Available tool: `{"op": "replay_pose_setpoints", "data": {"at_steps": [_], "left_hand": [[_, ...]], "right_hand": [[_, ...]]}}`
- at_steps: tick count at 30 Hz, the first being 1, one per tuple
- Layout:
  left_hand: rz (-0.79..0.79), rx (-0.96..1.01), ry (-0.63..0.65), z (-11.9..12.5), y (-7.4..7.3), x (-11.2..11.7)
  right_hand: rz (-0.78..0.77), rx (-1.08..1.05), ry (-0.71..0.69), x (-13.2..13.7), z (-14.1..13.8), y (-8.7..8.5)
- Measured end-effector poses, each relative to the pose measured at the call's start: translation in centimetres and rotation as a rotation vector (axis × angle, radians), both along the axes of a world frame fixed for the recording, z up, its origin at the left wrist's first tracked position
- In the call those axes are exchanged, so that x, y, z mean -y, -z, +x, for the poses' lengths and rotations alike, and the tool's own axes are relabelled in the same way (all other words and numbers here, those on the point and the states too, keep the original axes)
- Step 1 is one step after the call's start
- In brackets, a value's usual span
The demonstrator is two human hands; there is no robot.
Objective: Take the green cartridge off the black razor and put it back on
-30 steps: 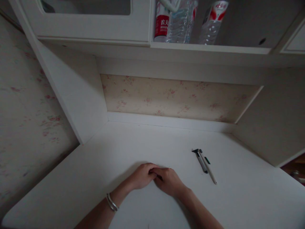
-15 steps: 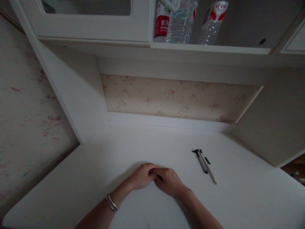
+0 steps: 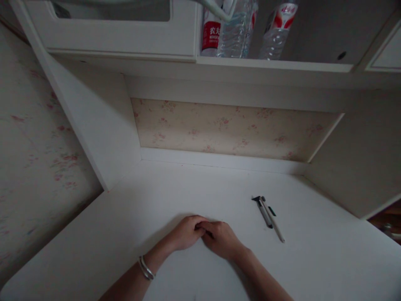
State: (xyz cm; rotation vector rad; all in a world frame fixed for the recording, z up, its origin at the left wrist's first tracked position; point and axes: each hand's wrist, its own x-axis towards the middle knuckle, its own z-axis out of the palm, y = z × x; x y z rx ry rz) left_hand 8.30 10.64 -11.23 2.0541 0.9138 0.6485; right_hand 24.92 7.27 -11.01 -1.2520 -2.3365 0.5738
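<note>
On the white desk, my left hand (image 3: 188, 232) and my right hand (image 3: 222, 239) rest together, fingers curled and overlapping. Both are closed, and no object shows between them, though the undersides of the fingers are hidden. A silver bangle (image 3: 145, 267) circles my left wrist. To the right of my right hand, apart from it, lies a slim grey tool (image 3: 265, 214) with a black T-shaped head. Alongside it is a thin white pen-like stick (image 3: 277, 229) with a small dark green piece (image 3: 272, 211) at its side.
The white desk (image 3: 194, 184) has side panels and a low back ledge (image 3: 219, 159) before flowered wallpaper (image 3: 224, 125). Overhead, a shelf (image 3: 275, 65) holds plastic bottles (image 3: 277, 33), one with a red label (image 3: 211, 35). A pale curved bar (image 3: 217, 10) crosses the top.
My hands keep the same clasped pose, and the tools lie where they were. The view has shifted slightly, and more of the pale bar shows at the top.
</note>
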Motion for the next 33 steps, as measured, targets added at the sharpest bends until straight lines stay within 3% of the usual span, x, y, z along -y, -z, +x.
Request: {"op": "replay_pose_setpoints", "data": {"at_steps": [20, 24, 28, 32, 33], "left_hand": [[-0.022, 0.022, 0.007, 0.0, 0.1, 0.0], [0.015, 0.011, -0.01, 0.1, -0.9, 0.4], [0.083, 0.038, -0.082, -0.7, -4.0, 2.7], [0.305, 0.109, -0.245, -4.5, -6.3, 8.0], [0.368, 0.118, -0.315, -5.8, -6.4, 9.5]], "right_hand": [[-0.001, -0.01, 0.003, -0.1, 0.0, 0.5], [-0.013, -0.038, -0.01, 0.2, 0.0, -0.7], [0.044, -0.143, 0.028, 2.3, 0.7, -4.0], [0.227, -0.211, 0.058, 8.0, 4.4, -6.5], [0.194, -0.169, 0.103, 9.8, 5.7, -6.6]]}}
